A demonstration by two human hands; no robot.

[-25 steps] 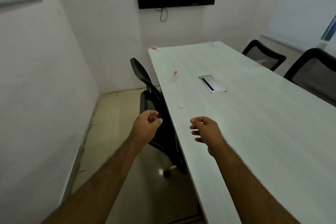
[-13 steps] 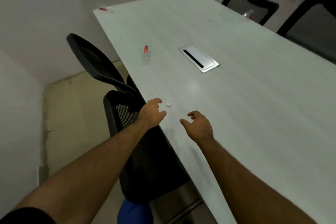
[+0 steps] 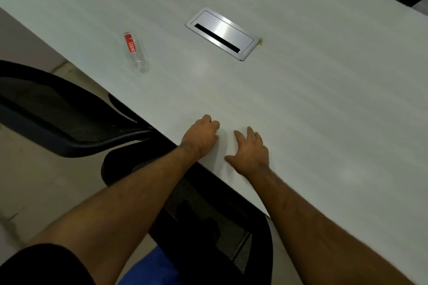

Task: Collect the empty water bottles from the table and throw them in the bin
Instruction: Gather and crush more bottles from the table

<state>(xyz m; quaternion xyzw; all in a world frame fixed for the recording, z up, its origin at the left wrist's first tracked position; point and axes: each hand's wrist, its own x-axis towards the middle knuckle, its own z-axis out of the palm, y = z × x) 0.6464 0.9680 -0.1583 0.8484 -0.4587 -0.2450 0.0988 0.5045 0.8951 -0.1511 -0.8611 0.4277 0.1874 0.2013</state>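
Clear plastic bottle [image 3: 136, 53], brushed-metal hatch [image 3: 220, 33]

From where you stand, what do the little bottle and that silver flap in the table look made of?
The bottle looks like thin clear plastic: see-through body, red printed label. The flap looks like brushed metal, probably aluminium, with a dull silvery sheen; it could be coated plastic.

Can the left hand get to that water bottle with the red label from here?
Probably yes: bare table lies between the left hand and the bottle, which lies on its side, apart from everything.
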